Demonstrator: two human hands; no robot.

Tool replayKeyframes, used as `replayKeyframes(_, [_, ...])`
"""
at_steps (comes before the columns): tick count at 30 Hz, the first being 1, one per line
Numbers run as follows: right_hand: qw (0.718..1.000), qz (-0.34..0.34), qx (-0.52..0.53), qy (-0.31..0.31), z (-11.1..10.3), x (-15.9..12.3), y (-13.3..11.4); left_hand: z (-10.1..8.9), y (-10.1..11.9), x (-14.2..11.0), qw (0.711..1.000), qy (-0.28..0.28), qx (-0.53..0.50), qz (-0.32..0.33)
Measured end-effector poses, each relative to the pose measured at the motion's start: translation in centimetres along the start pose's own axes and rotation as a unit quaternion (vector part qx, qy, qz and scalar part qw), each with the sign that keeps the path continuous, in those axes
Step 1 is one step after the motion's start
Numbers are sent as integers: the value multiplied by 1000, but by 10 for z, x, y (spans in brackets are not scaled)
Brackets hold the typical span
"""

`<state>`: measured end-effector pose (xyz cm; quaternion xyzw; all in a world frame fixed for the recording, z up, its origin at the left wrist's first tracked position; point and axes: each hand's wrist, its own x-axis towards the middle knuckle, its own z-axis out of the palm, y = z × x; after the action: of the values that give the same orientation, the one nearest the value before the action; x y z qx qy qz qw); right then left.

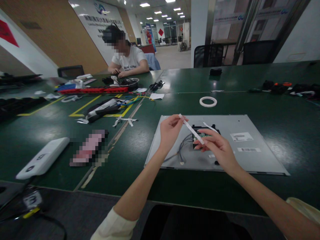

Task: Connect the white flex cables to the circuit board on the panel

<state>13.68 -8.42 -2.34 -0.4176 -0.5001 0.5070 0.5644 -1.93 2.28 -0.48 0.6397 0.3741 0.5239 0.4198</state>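
Observation:
A short white strip of tape (191, 128) is stretched slantwise between my two hands, above a flat grey panel (246, 133). My left hand (172, 128) pinches its upper end. Its lower end is between the thumb and fingers of my right hand (217, 146). Behind the right fingers, partly hidden, a black frame with a green circuit board (197, 131) sits on the panel. Grey cables (182, 146) run from it to the left. Another white strip (210, 126) sticks up at the frame's top edge. Labels (241, 137) are on the panel's right part.
Beyond the panel lies a white tape roll (208, 101). To the left are a pixelated pink object (88, 148), a white power bank-like device (43, 158), tape scraps (125, 120) and a black-and-white device with wires (105, 108). Across the table sits a person (130, 60).

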Motion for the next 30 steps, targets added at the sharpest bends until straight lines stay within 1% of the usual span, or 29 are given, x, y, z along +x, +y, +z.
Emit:
replayKeyframes(3, [993,-66,-73,-60,-1,-2,-3,0,-3,2,1000,3,-8,-17])
replayKeyframes(4, [989,-79,-105,-63,-1,-2,-2,0,-4,2,1000,0,-12,-23])
replayKeyframes(6, [982,-91,-161,-46,-1,0,0,0,-6,2,999,-4,-19,-33])
replayKeyframes(8, [981,-82,-174,-29,-2,1,3,1,-6,2,999,2,-23,-31])
replayKeyframes(10, [987,-57,-145,-29,-2,2,6,0,-5,3,999,19,-27,-18])
replayKeyframes(14, [994,-11,-103,-17,-3,3,11,-7,-1,7,994,99,-35,3])
replayKeyframes(16, [995,-5,-104,10,-5,4,12,-10,2,10,992,124,-36,2])
replayKeyframes(17, [994,-11,-106,30,-6,5,13,-11,3,10,992,123,-36,-1])
replayKeyframes(19, [990,-36,-109,79,-8,7,13,-9,6,8,995,97,-36,-10])
replayKeyframes(21, [988,-52,-101,107,-9,9,12,-3,8,3,998,53,-38,-14])
replayKeyframes(25, [993,-34,-77,82,-7,11,13,13,9,-11,998,-38,-52,-26])
replayKeyframes(27, [993,-21,-87,72,-6,11,15,19,8,-17,995,-63,-62,-35])
replayKeyframes(30, [989,-10,-119,85,-7,11,15,23,5,-22,994,-86,-66,-33])
